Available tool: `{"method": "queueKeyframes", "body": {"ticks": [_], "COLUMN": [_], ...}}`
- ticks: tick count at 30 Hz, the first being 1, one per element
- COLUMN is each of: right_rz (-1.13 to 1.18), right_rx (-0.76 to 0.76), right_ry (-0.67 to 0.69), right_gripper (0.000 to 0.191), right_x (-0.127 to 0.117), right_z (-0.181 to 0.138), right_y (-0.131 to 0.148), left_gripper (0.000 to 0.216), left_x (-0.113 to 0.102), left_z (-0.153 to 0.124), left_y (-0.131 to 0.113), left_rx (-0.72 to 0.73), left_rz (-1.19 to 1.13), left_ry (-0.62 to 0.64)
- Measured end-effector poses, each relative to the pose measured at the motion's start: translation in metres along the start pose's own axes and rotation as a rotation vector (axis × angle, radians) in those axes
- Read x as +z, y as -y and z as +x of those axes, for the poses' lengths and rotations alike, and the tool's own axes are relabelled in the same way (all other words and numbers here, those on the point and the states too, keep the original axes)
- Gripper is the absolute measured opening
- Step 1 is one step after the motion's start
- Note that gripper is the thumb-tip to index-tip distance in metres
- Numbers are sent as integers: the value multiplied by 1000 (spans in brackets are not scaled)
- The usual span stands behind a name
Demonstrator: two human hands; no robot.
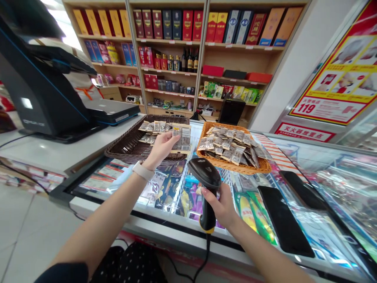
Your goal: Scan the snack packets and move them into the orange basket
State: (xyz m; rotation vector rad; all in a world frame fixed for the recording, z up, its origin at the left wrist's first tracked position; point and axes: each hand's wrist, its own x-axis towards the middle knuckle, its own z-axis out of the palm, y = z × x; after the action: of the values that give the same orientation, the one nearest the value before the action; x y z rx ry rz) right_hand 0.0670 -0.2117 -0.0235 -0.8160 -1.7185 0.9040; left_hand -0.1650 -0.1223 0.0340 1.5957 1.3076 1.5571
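My left hand (160,149) is closed on a small clear snack packet (182,139), held upright over the near edge of a dark brown wicker basket (126,147) with several similar packets in it. My right hand (221,206) grips the handle of a black barcode scanner (205,175), its head facing the held packet a short way below it. An orange wicker basket (253,168) piled with several small packets sits just right of the scanner. A pale watch is on my left wrist.
A black till terminal (44,90) stands on the white counter at left. Both baskets rest on a glass-topped freezer (309,157); two dark flat devices (284,220) lie on its glass at right. Shelves of boxed goods fill the back wall.
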Motion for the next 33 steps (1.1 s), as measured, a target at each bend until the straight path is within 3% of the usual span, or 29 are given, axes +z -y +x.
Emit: {"method": "queueKeyframes", "body": {"ticks": [10, 22, 30, 33], "right_rz": [-17, -50, -46, -37], "right_rx": [31, 5, 28, 53], "right_ry": [28, 12, 23, 19], "right_gripper": [29, 28, 29, 30], "right_x": [-1, -1, -2, 0], "right_z": [-1, -1, 0, 0], "right_y": [1, 1, 2, 2], "left_gripper": [46, 40, 45, 38], "left_x": [2, 0, 1, 7], "left_z": [-17, -18, -17, -10], "left_y": [2, 4, 5, 1], "left_rx": [124, 119, 97, -25], "left_rz": [143, 216, 130, -36], "left_ry": [71, 127, 87, 35]}}
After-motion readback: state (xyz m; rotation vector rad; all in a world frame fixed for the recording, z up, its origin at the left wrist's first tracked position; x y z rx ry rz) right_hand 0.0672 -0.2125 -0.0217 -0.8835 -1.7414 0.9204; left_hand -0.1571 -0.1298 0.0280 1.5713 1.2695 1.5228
